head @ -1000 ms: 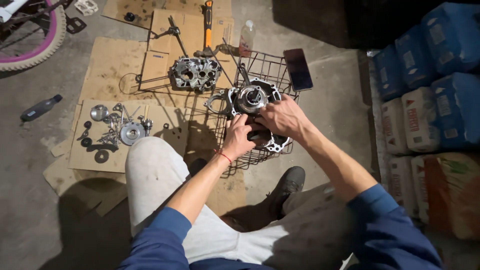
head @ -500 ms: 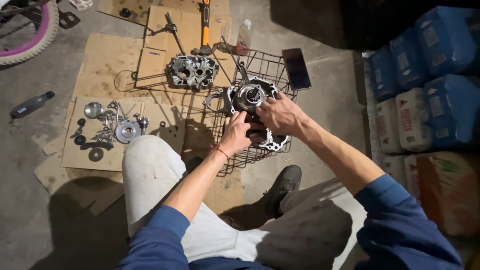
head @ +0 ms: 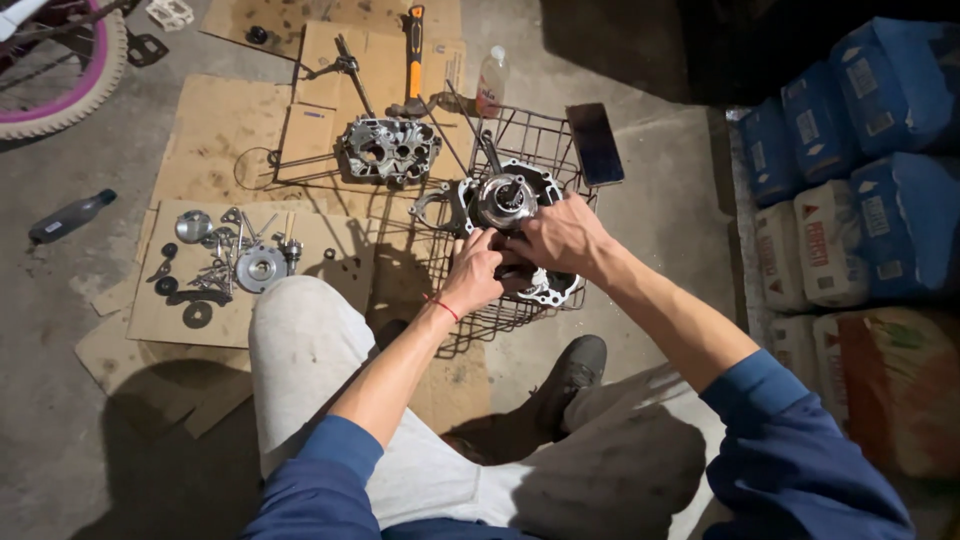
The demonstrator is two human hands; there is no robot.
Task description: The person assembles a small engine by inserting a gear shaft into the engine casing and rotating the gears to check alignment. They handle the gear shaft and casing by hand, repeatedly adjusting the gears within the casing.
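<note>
Both hands close on a round grey metal engine casing: the left hand grips its near edge, the right hand clasps its right side. The casing sits atop a black wire basket on the concrete floor. A second silver engine half lies on flattened brown cardboard beyond, near an orange-handled hammer.
</note>
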